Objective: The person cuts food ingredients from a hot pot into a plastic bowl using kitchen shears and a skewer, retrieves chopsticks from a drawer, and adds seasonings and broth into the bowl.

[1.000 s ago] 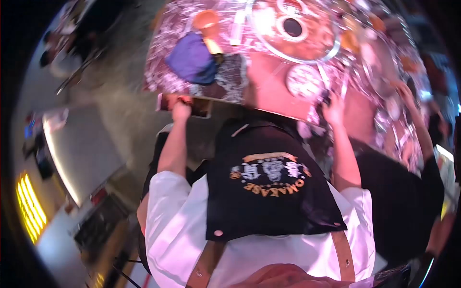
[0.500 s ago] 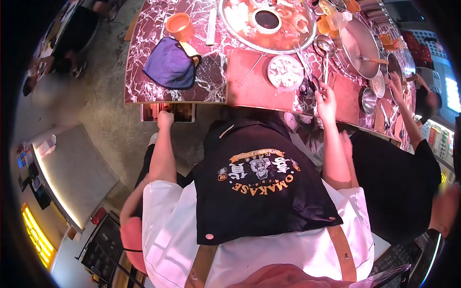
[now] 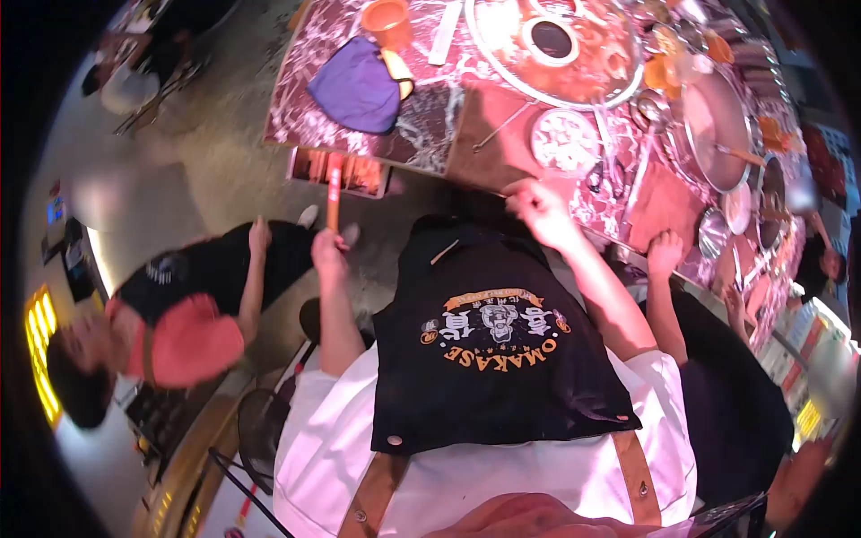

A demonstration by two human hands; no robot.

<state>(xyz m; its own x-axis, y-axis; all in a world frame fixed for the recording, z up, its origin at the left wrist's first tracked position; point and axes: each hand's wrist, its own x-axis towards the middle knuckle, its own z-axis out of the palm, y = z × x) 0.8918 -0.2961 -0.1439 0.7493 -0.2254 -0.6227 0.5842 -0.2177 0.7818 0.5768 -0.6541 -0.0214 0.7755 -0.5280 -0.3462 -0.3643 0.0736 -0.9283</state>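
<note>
My left hand (image 3: 330,249) is closed on the lower end of a narrow reddish stick-like packet (image 3: 334,193), held upright in front of an open drawer (image 3: 368,174) under the marbled table. My right hand (image 3: 539,212) is over the table's front edge, its fingers curled and partly blurred; whether it holds anything is hard to see. Close to it are a brown mat (image 3: 491,134), a white bowl of pale food pieces (image 3: 565,141) and a thin metal skewer-like tool (image 3: 505,125). Black-handled scissors (image 3: 595,177) lie farther right.
On the marbled table (image 3: 296,108) are a purple cloth (image 3: 357,87), an orange cup (image 3: 386,23), a large round pot (image 3: 502,63) and a metal pan (image 3: 717,134). A person in black and red (image 3: 193,300) stands left; another person in black (image 3: 735,386) is at right.
My left hand has drawn back from the drawer with the packet. My right hand has moved left, away from the scissors and ladle. A person has come into view on the left.
</note>
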